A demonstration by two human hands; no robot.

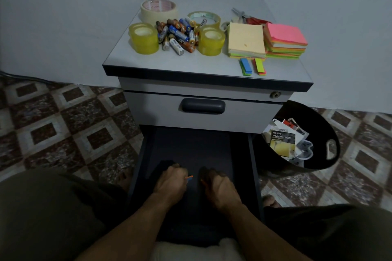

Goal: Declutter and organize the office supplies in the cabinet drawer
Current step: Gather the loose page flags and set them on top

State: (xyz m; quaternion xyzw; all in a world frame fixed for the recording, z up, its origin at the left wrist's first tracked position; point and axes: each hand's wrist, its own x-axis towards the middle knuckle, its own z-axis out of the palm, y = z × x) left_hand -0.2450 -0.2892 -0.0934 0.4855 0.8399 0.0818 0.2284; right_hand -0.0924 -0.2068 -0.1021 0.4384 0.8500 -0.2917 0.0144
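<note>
Two curled grips: left hand (169, 182) around orange slip (188, 177); right hand (219, 185), contents unclear.

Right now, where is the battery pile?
The batteries lie on the cabinet top, left half of the head view, between two yellow tape stacks.

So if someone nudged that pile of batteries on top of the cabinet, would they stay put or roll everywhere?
The batteries are round cylinders lying loose in a heap, so they'd probably roll and scatter. The yellow tape rolls either side might stop some; nothing guards the front edge of the cabinet top. Their metal ends suggest they're heavy for their size.
</note>
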